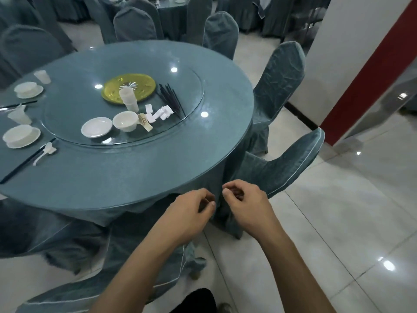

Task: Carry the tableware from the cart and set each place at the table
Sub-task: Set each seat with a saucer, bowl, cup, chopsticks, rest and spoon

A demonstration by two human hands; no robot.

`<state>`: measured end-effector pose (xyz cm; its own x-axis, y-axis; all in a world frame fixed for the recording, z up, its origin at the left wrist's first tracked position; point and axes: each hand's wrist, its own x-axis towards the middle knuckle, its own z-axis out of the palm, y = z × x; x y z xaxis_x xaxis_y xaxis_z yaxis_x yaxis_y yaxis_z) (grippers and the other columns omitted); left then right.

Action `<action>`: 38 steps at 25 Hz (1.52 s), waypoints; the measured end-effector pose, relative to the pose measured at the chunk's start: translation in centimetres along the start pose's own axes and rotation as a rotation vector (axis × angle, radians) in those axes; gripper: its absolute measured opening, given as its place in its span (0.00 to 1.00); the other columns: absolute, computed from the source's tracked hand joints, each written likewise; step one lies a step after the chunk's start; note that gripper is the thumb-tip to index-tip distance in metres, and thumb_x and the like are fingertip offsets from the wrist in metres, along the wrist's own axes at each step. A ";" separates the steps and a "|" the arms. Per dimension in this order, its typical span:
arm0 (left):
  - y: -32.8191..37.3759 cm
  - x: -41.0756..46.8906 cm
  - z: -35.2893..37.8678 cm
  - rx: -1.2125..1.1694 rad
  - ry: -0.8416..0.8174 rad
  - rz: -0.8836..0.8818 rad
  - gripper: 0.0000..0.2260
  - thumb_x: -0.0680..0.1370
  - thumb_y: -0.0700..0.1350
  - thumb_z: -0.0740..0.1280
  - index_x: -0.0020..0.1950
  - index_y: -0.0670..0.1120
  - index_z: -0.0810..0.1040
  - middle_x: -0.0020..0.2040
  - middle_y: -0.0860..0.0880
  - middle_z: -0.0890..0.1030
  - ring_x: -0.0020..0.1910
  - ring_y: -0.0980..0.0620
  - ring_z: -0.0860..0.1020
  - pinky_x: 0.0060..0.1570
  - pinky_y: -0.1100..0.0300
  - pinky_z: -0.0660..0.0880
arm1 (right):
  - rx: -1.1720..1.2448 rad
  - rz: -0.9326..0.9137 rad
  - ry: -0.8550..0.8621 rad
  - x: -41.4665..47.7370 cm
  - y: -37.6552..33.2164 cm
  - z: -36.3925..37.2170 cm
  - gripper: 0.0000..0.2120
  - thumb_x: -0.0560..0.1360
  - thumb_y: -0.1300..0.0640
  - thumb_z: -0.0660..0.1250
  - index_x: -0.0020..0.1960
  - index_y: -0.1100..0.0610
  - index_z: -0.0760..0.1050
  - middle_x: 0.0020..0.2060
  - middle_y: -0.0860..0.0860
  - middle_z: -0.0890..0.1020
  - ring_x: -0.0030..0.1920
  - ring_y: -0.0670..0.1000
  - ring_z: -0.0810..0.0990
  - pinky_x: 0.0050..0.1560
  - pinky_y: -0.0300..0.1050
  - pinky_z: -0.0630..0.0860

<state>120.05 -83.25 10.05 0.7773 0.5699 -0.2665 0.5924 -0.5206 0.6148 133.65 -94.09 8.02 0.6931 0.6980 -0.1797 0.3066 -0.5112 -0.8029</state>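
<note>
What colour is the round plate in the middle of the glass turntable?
Yellow. The plate shows best in the head view, the only view.

A single wide-angle camera sits on the person's head, at standing height, facing forward and steeply down. It stands just off the near right edge of the round table (126,177), which fills the upper left. Both forearms rise from the bottom edge, and the left hand (191,211) and right hand (246,204) are close below the lens. The tiled floor (338,222) spreads to the right, with covered chairs (279,71) farther off.
</note>
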 end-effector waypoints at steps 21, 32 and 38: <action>-0.1 15.3 -4.5 -0.075 0.155 -0.160 0.13 0.83 0.53 0.62 0.65 0.52 0.78 0.58 0.54 0.81 0.58 0.53 0.78 0.61 0.54 0.75 | -0.080 -0.126 -0.217 19.2 -3.4 -1.2 0.08 0.80 0.49 0.67 0.55 0.49 0.82 0.45 0.43 0.84 0.47 0.43 0.82 0.54 0.45 0.80; -3.4 17.8 -8.3 -0.099 0.291 -0.403 0.12 0.83 0.53 0.63 0.64 0.54 0.77 0.57 0.55 0.81 0.56 0.55 0.78 0.59 0.55 0.76 | -0.101 -0.276 -0.443 27.8 -7.4 3.9 0.08 0.79 0.48 0.67 0.54 0.49 0.82 0.44 0.44 0.84 0.46 0.46 0.82 0.54 0.50 0.80; -4.0 20.8 -8.9 -0.097 0.346 -0.454 0.12 0.82 0.54 0.63 0.65 0.55 0.77 0.57 0.57 0.81 0.56 0.57 0.78 0.59 0.55 0.77 | -0.062 -0.332 -0.480 32.3 -9.2 4.5 0.07 0.79 0.49 0.67 0.53 0.49 0.82 0.42 0.43 0.83 0.44 0.43 0.81 0.50 0.45 0.79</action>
<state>131.95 -63.68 8.71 0.3258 0.9058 -0.2709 0.8155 -0.1242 0.5653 150.30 -64.56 7.08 0.1853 0.9674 -0.1729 0.5041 -0.2446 -0.8283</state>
